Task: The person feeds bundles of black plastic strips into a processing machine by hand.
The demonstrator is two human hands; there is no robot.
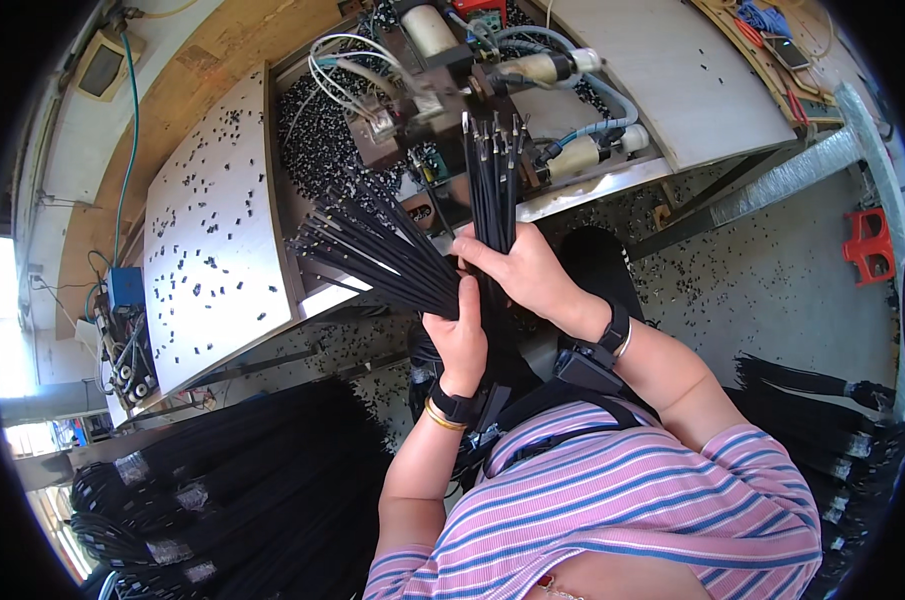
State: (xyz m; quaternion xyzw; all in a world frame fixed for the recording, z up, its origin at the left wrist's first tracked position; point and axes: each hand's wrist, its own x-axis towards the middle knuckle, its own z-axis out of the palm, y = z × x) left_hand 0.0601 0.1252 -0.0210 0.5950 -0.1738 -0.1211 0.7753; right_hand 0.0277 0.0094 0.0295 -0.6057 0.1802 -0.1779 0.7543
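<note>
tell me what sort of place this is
Probably a cable assembly workshop: both hands hold black stripped-end wires before a small hose-fed bench machine, tiny black parts litter the tables, and taped black cable bundles lie alongside.

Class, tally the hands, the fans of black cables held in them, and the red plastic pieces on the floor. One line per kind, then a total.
Hands: 2, left hand and right hand
Held cable fans: 2, left fan and upright fan
Red plastic piece: 1
Total: 5
</note>
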